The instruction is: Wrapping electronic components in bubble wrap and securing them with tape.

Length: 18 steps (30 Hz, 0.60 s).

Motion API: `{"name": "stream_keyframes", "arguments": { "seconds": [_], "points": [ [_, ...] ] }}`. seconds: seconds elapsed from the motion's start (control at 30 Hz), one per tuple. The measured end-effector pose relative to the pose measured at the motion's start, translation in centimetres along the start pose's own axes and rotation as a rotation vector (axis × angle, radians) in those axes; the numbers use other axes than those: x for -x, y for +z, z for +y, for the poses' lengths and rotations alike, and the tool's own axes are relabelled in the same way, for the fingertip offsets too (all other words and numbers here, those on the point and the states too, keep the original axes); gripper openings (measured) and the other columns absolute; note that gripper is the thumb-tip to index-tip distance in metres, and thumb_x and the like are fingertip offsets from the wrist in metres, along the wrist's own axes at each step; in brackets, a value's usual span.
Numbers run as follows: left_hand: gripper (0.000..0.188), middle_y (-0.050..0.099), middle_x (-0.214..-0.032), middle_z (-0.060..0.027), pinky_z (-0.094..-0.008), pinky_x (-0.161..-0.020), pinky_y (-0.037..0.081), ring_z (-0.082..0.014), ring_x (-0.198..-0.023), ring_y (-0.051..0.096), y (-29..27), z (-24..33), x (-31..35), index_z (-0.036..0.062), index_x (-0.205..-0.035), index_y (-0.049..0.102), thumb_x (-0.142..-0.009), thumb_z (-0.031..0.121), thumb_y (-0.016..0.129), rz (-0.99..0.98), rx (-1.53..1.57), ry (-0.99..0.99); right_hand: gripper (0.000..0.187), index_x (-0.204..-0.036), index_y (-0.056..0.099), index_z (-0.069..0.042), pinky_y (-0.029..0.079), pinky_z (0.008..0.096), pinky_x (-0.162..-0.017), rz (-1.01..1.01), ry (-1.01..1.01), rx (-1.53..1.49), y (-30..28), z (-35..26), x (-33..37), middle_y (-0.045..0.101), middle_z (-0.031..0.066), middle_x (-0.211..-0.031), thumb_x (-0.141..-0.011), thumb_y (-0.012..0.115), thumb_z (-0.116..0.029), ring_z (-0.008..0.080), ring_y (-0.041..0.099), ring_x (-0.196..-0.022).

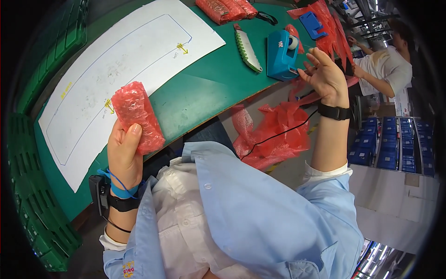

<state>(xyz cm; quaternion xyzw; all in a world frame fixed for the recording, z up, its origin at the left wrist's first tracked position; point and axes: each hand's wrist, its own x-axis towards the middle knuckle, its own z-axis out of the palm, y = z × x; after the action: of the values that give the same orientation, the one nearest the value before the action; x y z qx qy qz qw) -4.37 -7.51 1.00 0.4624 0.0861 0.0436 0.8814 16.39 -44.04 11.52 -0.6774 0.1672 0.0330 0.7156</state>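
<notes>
My left hand (pixel 124 148) is closed around a flat, oblong packet wrapped in red bubble wrap (pixel 138 116), the thumb lying across its front. It holds the packet above the near edge of a large white sheet with a drawn outline (pixel 116 69). My right hand (pixel 326 79) is raised beside a blue tape dispenser (pixel 280 56) carrying a roll of clear tape (pixel 292 43). Its fingers are bent but apart, and the thumb tip is close to the dispenser's cutting end. Whether a piece of tape touches these fingers cannot be made out.
A green-and-white utility knife (pixel 247 49) lies on the green table (pixel 195 100). Wrapped red packets (pixel 225 9) and a blue holder (pixel 312 24) are farther back. Red bubble wrap (pixel 278 132) hangs past the table edge. Green crates (pixel 37 204) stand left; another person (pixel 385 69) is at right.
</notes>
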Motion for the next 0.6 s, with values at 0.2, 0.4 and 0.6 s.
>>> {"name": "stream_keyframes", "arguments": {
  "seconds": [0.2,0.4,0.6],
  "points": [
    [0.047,0.059,-0.122,-0.0087,-0.0314,-0.096,0.047,-0.0142,-0.108,0.059,-0.1,-0.2,0.2,-0.0022,-0.134,0.045,-0.094,0.018,0.060,0.010,0.013,0.004,0.020,-0.102,0.065,-0.015,0.047,0.0453,-0.088,0.041,0.005,0.191,-0.1,1.0,-0.3,0.056,0.0002,-0.107,-0.089,0.070,-0.029,0.0178,0.050,-0.097],
    [0.047,0.060,-0.122,-0.0092,-0.0319,-0.095,0.047,-0.0147,-0.108,0.060,-0.1,-0.2,0.2,-0.0025,-0.134,0.044,-0.094,0.016,0.060,0.003,0.003,-0.002,0.016,-0.102,0.064,-0.014,0.045,0.0561,-0.091,-0.018,0.054,-0.094,0.0,2.6,0.5,0.057,0.0005,-0.109,-0.091,0.067,-0.026,0.0236,0.047,-0.107],
    [0.047,0.059,-0.123,-0.0099,-0.0322,-0.095,0.048,-0.0153,-0.108,0.060,-0.3,-0.2,0.3,-0.0028,-0.134,0.044,-0.094,0.014,0.059,0.006,-0.021,-0.007,0.013,-0.101,0.064,-0.013,0.043,0.0611,-0.091,-0.104,-0.134,-0.299,-0.1,4.2,1.3,0.059,0.0018,-0.113,-0.093,0.064,-0.023,0.0268,0.044,-0.118]
  ]
}}
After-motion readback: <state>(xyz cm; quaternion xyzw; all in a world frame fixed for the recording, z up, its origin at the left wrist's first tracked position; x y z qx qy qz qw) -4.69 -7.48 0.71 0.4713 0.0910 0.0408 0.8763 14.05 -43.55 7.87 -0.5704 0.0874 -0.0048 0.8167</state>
